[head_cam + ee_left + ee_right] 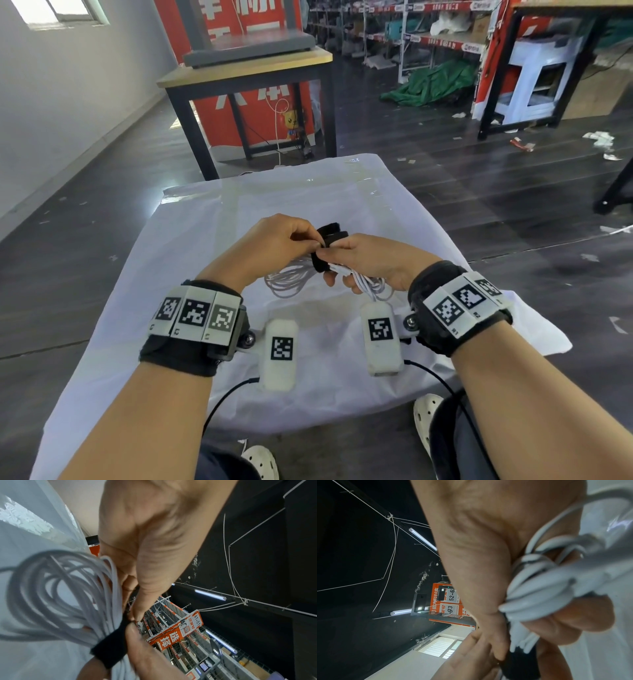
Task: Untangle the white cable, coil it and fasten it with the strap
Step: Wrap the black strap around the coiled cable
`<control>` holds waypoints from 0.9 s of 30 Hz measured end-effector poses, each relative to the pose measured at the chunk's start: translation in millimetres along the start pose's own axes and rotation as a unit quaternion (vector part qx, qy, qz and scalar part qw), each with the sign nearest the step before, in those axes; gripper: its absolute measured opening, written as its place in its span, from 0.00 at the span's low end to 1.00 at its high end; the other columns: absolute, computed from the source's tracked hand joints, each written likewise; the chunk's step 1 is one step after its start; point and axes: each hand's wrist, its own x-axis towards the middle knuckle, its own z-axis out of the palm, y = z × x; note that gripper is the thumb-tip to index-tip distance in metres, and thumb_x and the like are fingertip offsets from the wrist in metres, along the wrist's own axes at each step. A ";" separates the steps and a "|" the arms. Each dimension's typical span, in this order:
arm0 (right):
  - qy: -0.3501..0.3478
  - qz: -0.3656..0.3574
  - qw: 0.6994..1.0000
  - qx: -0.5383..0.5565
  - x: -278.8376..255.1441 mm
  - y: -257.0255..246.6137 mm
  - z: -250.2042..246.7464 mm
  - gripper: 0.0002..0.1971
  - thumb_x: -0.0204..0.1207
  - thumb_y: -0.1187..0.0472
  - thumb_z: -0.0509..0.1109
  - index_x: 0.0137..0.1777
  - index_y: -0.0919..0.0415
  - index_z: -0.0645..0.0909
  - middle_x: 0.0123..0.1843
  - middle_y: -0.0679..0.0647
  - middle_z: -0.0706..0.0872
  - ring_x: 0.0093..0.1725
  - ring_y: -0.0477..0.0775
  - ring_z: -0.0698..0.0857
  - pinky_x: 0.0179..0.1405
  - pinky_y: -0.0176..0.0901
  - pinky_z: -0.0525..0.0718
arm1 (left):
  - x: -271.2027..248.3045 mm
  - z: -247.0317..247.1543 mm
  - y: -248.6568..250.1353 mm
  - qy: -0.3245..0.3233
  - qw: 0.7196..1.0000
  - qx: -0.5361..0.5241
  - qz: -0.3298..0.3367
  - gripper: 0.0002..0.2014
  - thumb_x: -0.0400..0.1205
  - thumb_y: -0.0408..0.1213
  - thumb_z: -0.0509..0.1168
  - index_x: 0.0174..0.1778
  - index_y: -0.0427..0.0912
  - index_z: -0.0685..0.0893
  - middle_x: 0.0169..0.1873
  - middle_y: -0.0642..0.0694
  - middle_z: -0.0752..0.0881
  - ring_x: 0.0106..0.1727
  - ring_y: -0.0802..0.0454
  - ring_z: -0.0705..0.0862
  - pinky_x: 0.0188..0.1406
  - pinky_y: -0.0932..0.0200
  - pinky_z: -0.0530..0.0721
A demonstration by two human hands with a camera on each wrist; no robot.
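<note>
The white cable is wound into a coil and held above the white cloth; its loops show close up as the white cable and the white cable. A black strap is wrapped around the bundle, with its free end sticking up; it also shows as the black strap and the black strap. My left hand pinches the strap's free end between thumb and fingertips. My right hand grips the coiled bundle with fingers curled under it, thumb on the strap.
The cloth covers a low surface in front of my knees. Beyond it stands a wooden table with black legs and a red banner. Dark floor with scattered litter lies right; shelving fills the back.
</note>
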 end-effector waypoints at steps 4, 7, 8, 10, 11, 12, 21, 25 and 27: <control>-0.030 -0.002 0.999 -0.031 -3.4 -4.2 4.2 0.13 0.86 0.52 0.59 0.50 0.61 0.79 0.38 0.53 0.86 0.22 0.46 0.74 0.27 0.39 0.75 | -0.8 -1.7 -0.1 -0.047 0.996 -0.016 -0.076 0.10 0.85 0.50 0.61 0.57 0.54 0.82 0.47 0.49 0.88 0.51 0.49 0.86 0.60 0.49 0.82; -0.047 -0.001 0.997 -0.061 -3.0 -4.5 6.8 0.13 0.86 0.52 0.58 0.50 0.61 0.79 0.41 0.55 0.86 0.22 0.46 0.74 0.28 0.39 0.76 | -2.4 0.2 1.4 -0.095 0.988 -0.008 -0.119 0.14 0.84 0.56 0.58 0.63 0.58 0.78 0.51 0.53 0.84 0.53 0.53 0.83 0.51 0.58 0.79; -0.053 0.000 0.996 -0.067 -2.8 -4.0 7.1 0.13 0.86 0.52 0.58 0.50 0.60 0.79 0.41 0.55 0.86 0.22 0.45 0.74 0.27 0.39 0.76 | -2.8 1.4 2.3 -0.098 0.988 -0.022 -0.118 0.14 0.84 0.55 0.60 0.64 0.59 0.78 0.51 0.54 0.84 0.53 0.54 0.83 0.49 0.60 0.78; -0.062 0.000 0.995 -0.073 -2.0 -2.9 7.0 0.13 0.86 0.52 0.58 0.48 0.60 0.78 0.41 0.55 0.86 0.22 0.45 0.74 0.25 0.37 0.76 | -0.8 3.6 2.6 -0.072 0.987 -0.094 -0.108 0.13 0.82 0.47 0.66 0.63 0.56 0.80 0.51 0.51 0.88 0.53 0.55 0.85 0.54 0.59 0.80; -0.065 0.000 0.995 -0.075 -1.3 -3.0 6.9 0.13 0.86 0.52 0.59 0.47 0.59 0.79 0.41 0.55 0.87 0.23 0.45 0.74 0.24 0.36 0.76 | 0.6 4.1 2.8 -0.051 0.984 -0.138 -0.102 0.14 0.81 0.43 0.68 0.63 0.55 0.80 0.49 0.49 0.90 0.52 0.56 0.86 0.55 0.58 0.79; -0.067 0.002 0.995 -0.080 -0.7 -2.8 7.4 0.13 0.86 0.52 0.59 0.48 0.59 0.79 0.40 0.54 0.87 0.23 0.46 0.74 0.25 0.36 0.76 | 2.2 4.3 3.4 -0.028 0.979 -0.175 -0.096 0.16 0.80 0.39 0.70 0.63 0.53 0.80 0.48 0.48 0.91 0.51 0.57 0.86 0.55 0.58 0.78; -0.014 0.036 0.999 0.013 1.4 -0.7 -1.4 0.15 0.86 0.51 0.59 0.49 0.62 0.80 0.36 0.51 0.88 0.22 0.45 0.73 0.27 0.39 0.75 | 2.9 6.5 13.5 0.099 0.944 -0.314 -0.025 0.10 0.81 0.28 0.67 0.55 0.47 0.80 0.41 0.43 0.92 0.47 0.51 0.91 0.48 0.61 0.88; 0.016 0.060 0.992 0.109 2.7 0.9 -6.5 0.16 0.86 0.51 0.59 0.52 0.66 0.80 0.34 0.53 0.88 0.20 0.46 0.72 0.20 0.36 0.72 | -1.2 2.3 19.7 0.119 0.916 -0.383 0.018 0.06 0.82 0.27 0.65 0.50 0.42 0.83 0.43 0.40 0.92 0.45 0.52 0.89 0.45 0.64 0.86; 0.041 0.067 0.986 0.145 3.4 0.7 -8.7 0.17 0.86 0.52 0.59 0.53 0.68 0.79 0.35 0.55 0.88 0.20 0.47 0.70 0.19 0.35 0.70 | -3.2 -2.2 20.3 0.119 0.895 -0.429 0.030 0.07 0.83 0.26 0.64 0.48 0.42 0.83 0.43 0.40 0.91 0.42 0.54 0.87 0.42 0.65 0.84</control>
